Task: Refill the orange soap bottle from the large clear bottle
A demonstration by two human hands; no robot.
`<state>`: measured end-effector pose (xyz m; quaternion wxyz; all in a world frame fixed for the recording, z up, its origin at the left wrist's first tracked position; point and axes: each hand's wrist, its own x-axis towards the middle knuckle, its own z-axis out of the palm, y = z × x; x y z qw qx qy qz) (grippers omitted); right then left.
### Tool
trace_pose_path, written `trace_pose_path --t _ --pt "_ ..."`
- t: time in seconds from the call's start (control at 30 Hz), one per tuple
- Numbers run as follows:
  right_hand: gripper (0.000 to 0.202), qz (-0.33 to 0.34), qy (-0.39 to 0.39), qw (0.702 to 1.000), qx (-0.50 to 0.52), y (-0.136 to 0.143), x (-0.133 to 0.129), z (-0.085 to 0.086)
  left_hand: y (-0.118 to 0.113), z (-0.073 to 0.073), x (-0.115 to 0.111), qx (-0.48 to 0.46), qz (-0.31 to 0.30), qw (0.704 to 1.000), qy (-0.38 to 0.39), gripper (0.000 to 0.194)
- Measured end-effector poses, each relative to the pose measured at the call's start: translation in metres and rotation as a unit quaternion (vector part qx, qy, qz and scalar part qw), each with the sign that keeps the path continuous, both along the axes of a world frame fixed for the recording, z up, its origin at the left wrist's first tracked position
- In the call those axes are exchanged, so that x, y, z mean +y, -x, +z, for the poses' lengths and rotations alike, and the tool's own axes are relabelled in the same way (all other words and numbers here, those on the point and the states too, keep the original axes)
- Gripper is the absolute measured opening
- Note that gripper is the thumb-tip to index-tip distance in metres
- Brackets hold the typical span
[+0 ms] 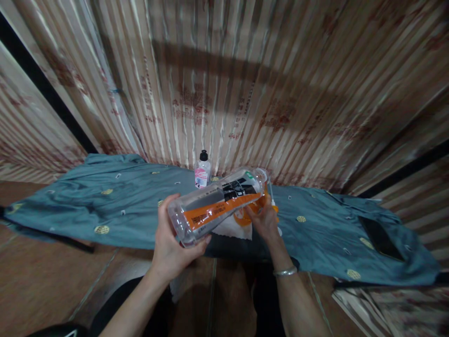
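A large clear plastic bottle (219, 203) with an orange, black and grey label is held tilted above the cloth-covered surface. My left hand (175, 241) grips its base end at the left, thumb below and fingers behind. Around the neck end at the right, my right hand (264, 217) is closed, its far fingers partly hidden by the bottle. Behind the bottle stands a small clear bottle (201, 175) with a black cap and pink label. Partly hidden under the large bottle lie a white tissue (233, 229) and something orange and white.
Teal patterned cloth (136, 220) covers the long narrow surface. A dark phone (380, 238) lies on it at the right. Striped curtains (217, 93) hang behind, with dark poles (45, 84) at the sides. My knees and the tiled floor (101, 267) show below.
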<state>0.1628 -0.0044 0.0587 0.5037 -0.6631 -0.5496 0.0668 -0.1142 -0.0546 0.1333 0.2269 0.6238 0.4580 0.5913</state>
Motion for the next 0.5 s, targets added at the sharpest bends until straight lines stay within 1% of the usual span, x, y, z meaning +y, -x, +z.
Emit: trace_pose_path --t 0.1,0.2,0.33,0.5 --pt "0.068 0.013 -0.005 1.000 0.002 -0.0006 -0.0001 -0.0003 0.0028 -0.0023 0.0006 0.016 -0.013 1.000 -0.003 0.086" --pt "0.067 0.010 -0.006 1.000 -0.001 -0.0013 0.0008 -0.0024 0.0045 -0.0030 0.0014 0.019 -0.021 1.000 -0.002 0.087" --pt "0.069 0.002 -0.005 1.000 -0.005 -0.0012 0.0019 -0.0047 0.0024 -0.0014 0.0012 0.011 -0.014 1.000 -0.004 0.088" --pt "0.073 -0.004 0.006 1.000 -0.004 0.0004 0.0008 -0.0017 -0.0011 0.0010 -0.0005 -0.004 -0.003 1.000 0.002 0.086"
